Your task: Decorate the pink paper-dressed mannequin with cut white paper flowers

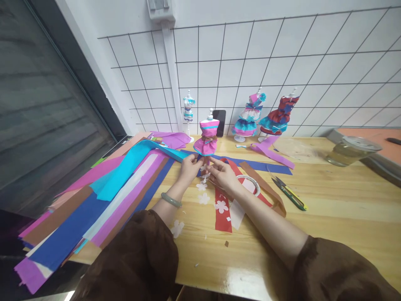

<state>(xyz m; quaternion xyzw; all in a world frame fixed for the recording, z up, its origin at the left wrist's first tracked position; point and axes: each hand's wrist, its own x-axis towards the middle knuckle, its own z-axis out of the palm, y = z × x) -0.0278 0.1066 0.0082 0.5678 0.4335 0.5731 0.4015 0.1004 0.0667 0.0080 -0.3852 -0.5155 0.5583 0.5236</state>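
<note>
- A pink dress on a small mannequin stands on the wooden counter, and everything below is placed from it.
- The left hand is just below the dress, fingers curled and pinched together at its hem; what the fingertips hold is too small to tell.
- The right hand sits just below and right of the dress, fingers bent close together, tips meeting the left hand's; I cannot tell what it grips.
- White paper flowers lie on the counter under the hands, below the dress.
- A red strip with a flower on it runs down below and right of the dress.
- A tape roll lies right of the red strip.
- Scissors lie well right of the dress.
- Sheets of coloured paper spread out left of the dress.
- Three more dressed mannequins stand behind it, by the wall.
- A glass bowl sits far right.
</note>
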